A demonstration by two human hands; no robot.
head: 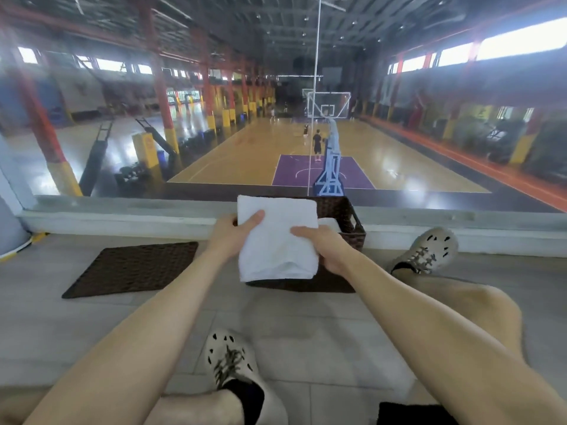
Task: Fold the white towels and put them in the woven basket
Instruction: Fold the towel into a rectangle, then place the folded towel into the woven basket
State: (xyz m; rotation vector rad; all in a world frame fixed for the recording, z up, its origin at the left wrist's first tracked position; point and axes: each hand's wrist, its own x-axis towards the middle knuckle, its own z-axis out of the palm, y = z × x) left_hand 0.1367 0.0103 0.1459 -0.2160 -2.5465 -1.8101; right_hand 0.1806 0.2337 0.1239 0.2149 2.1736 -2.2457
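A grey tiled floor (322,332) carries 2 pale perforated shoes (230,360) and 1 dark woven mat (135,268). The left hand (231,237) and right hand (326,248) grip 1 folded white towel (276,240) over the woven basket (352,219), where another white piece shows. Beyond the glass lies a basketball court (276,154); no writing is readable.

basket (352,223) mostly hidden behind towel (276,240)

Dark woven mat (132,268) on tiled floor (306,332), glass window (184,118) — basketball court (260,154) below, blue hoop stand (331,167)
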